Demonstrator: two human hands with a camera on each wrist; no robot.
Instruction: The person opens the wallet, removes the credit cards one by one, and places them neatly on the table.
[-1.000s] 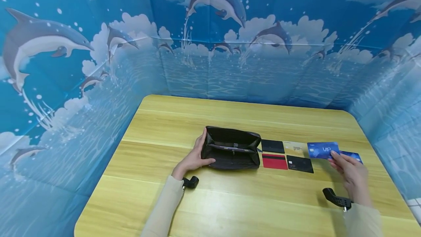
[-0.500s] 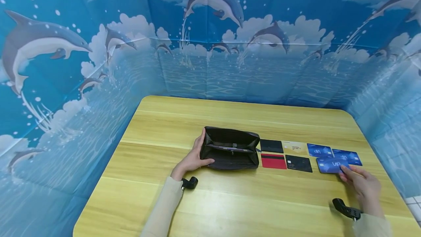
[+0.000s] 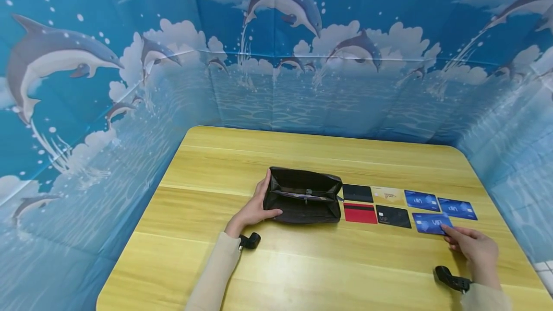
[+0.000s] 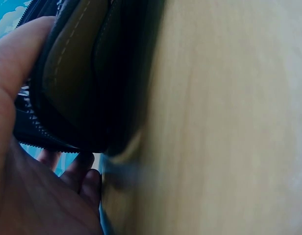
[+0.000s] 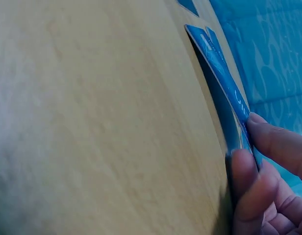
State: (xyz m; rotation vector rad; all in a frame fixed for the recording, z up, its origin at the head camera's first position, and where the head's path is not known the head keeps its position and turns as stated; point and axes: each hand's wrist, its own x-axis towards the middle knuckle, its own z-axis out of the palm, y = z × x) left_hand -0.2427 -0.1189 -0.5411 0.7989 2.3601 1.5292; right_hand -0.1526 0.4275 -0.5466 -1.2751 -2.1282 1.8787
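Note:
A black zip wallet lies open on the wooden table. My left hand grips its left end, thumb on the near side and fingers on the far side. The left wrist view shows the wallet edge-on against that hand. My right hand pinches the near corner of a blue VIP card, which sits low over the table at the right end of the front row. In the right wrist view the card is slightly tilted off the wood, held between thumb and fingers.
Right of the wallet lie a black card, a gold card and two blue cards in the back row. A red card and a black VIP card lie in front. Blue dolphin-print walls enclose the table.
My right hand has drawn back from the back row toward the near edge. It now holds a blue card low beside the black VIP card. Left hand and wallet have stayed put.

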